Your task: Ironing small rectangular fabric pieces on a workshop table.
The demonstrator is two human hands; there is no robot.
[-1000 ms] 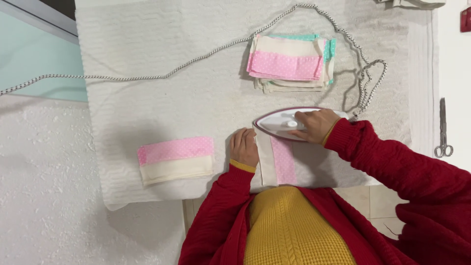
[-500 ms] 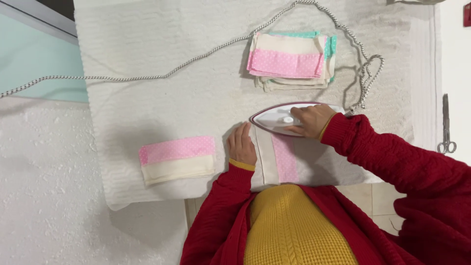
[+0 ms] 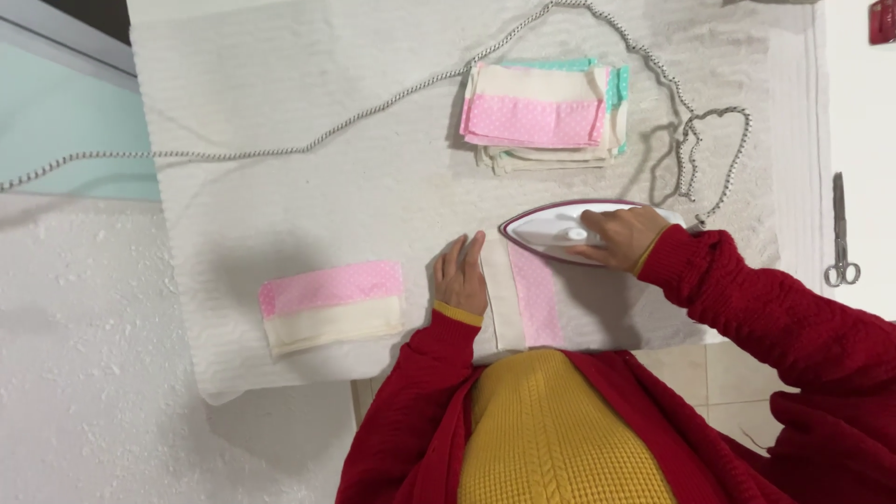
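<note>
My right hand (image 3: 618, 235) grips the handle of a white iron (image 3: 546, 229) with a dark red rim. The iron rests on a cream cloth piece with a pink dotted strip (image 3: 536, 303), near the ironing pad's front edge. My left hand (image 3: 460, 275) lies flat, fingers apart, pressing the left side of that same cloth. Both arms wear red knitted sleeves.
A folded pink-and-cream piece (image 3: 331, 306) lies to the left on the white padded cover (image 3: 308, 196). A stack of folded pink, cream and teal pieces (image 3: 541, 117) sits farther back. The iron's braided cord (image 3: 373, 110) runs across the pad. Scissors (image 3: 839, 233) lie at the right.
The iron in my right hand has slid slightly leftward and back along the cloth. My left hand has stayed pressed on the cloth's left side.
</note>
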